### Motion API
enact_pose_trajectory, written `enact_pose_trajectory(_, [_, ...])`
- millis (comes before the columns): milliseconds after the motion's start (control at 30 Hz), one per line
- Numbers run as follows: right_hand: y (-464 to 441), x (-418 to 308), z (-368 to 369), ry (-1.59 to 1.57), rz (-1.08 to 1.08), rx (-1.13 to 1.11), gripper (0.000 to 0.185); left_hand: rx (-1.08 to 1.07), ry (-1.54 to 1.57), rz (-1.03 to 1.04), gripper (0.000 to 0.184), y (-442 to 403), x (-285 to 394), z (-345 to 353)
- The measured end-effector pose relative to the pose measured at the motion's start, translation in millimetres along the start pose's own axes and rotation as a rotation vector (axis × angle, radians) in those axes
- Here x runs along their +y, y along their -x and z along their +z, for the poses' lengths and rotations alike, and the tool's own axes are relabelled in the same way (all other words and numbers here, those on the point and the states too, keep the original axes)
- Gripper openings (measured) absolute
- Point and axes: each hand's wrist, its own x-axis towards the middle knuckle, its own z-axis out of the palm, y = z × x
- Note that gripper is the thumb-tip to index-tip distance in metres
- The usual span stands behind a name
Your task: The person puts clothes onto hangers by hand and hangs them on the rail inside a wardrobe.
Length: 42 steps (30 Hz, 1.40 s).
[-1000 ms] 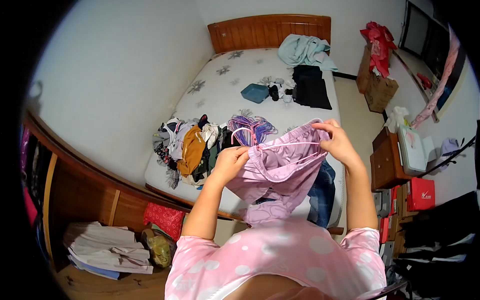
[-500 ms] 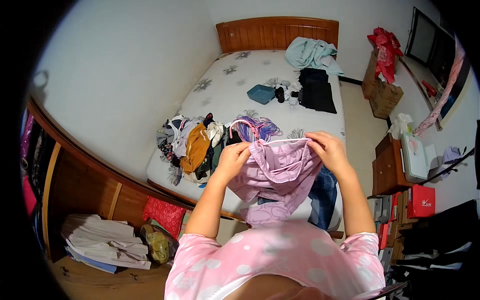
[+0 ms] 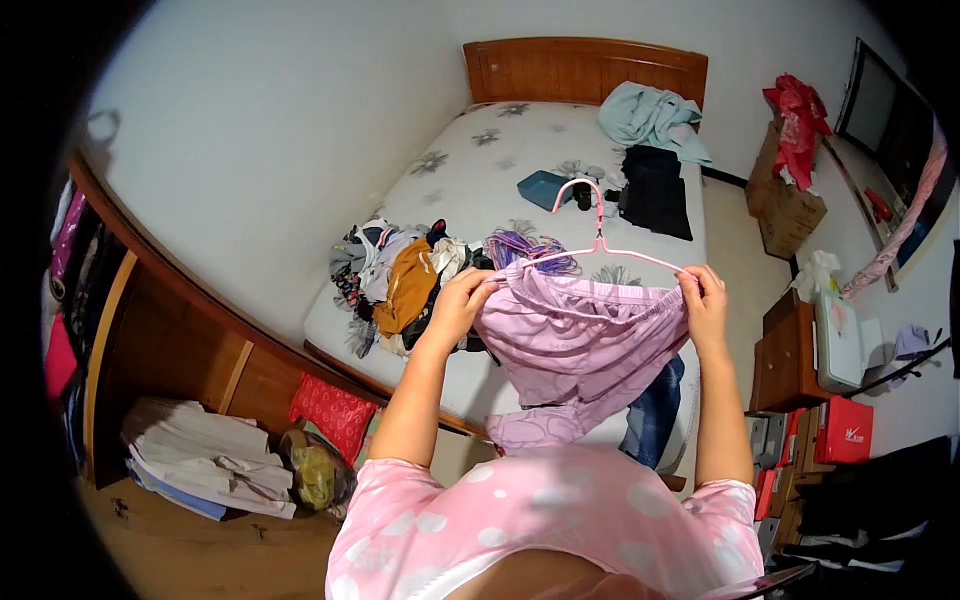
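A pair of light purple pants (image 3: 585, 335) with an elastic waistband hangs between my hands, its waist stretched wide. The pink hanger (image 3: 600, 246) sits in the waistband, hook pointing up and away from me. My left hand (image 3: 462, 305) pinches the left end of the waistband near the hanger's end. My right hand (image 3: 706, 302) grips the right end of the waistband and the hanger's other tip. Beneath the pants, blue jeans (image 3: 655, 410) lie at the bed's near edge. A bundle of purple and blue hangers (image 3: 530, 250) rests on the bed just beyond.
A heap of mixed clothes (image 3: 405, 280) lies on the bed (image 3: 440, 200) at left. Further back are a teal bin (image 3: 545, 188), folded black clothes (image 3: 655, 195) and a mint cloth (image 3: 650, 118). An open wooden wardrobe (image 3: 170, 350) stands left; shoe boxes (image 3: 843, 430) are stacked right.
The waistband has been spread wider, and the hanger has turned so its hook stands upright. My right hand has moved outward to the right. The camera view has shifted slightly.
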Motion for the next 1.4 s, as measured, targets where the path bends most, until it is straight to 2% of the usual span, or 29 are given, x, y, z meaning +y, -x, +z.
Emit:
enact_pose_trajectory(167, [4,-2,0,0.018,-0.016,-0.051,0.013,-0.004,0.114,0.085,0.024,-4,-4,3])
enact_pose_trajectory(300, [7,-4,2,0.019,-0.069,-0.059,0.014,-0.176,0.173,-0.209,0.031,-12,4,10])
enact_pose_trajectory(433, [11,-3,4,0.015,-0.053,-0.054,0.014,-0.112,0.704,-0.381,0.018,-17,7,15])
enact_pose_trajectory(467, [13,-4,3,0.006,-0.038,-0.072,0.013,-0.032,0.711,-0.414,0.013,-19,11,17])
enact_pose_trajectory(567, [18,-9,8,0.007,-0.041,-0.107,0.013,0.206,0.43,-0.153,0.013,-21,1,26])
enact_pose_trajectory(600, [19,-9,9,0.013,-0.048,-0.115,0.013,0.259,0.17,-0.117,0.013,-21,6,22])
enact_pose_trajectory(700, [21,-9,12,0.009,-0.027,-0.101,0.013,0.301,-0.253,0.128,0.012,-20,25,12])
enact_pose_trajectory(733, [21,-9,12,-0.003,-0.009,-0.089,0.013,0.179,-0.242,0.034,0.013,-18,28,9])
enact_pose_trajectory(833, [21,-5,11,-0.047,0.039,-0.064,0.014,0.28,-0.033,0.214,0.022,-16,24,11])
enact_pose_trajectory(867, [20,-3,10,-0.069,0.05,-0.064,0.014,0.257,-0.124,0.25,0.029,-14,19,8])
enact_pose_trajectory(967, [19,-2,7,-0.119,0.094,-0.069,0.014,-0.04,-0.154,0.136,0.027,-7,-2,4])
enact_pose_trajectory(1100, [20,1,6,-0.203,0.142,-0.041,0.014,0.055,-0.083,0.018,0.021,0,-4,7])
enact_pose_trajectory(1200, [15,-1,2,-0.233,0.072,-0.044,0.016,0.132,-0.049,0.015,0.019,4,-9,10])
enact_pose_trajectory(1300, [14,-8,-5,0.118,-0.141,-0.217,0.019,0.164,-0.06,0.029,0.02,11,-8,10])
enact_pose_trajectory(1333, [17,-16,-4,0.142,-0.173,-0.223,0.02,0.181,-0.067,0.026,0.02,13,-5,11])
enact_pose_trajectory(1400, [24,-13,-5,0.101,-0.061,-0.299,0.018,0.23,-0.085,0.039,0.021,14,-10,15])
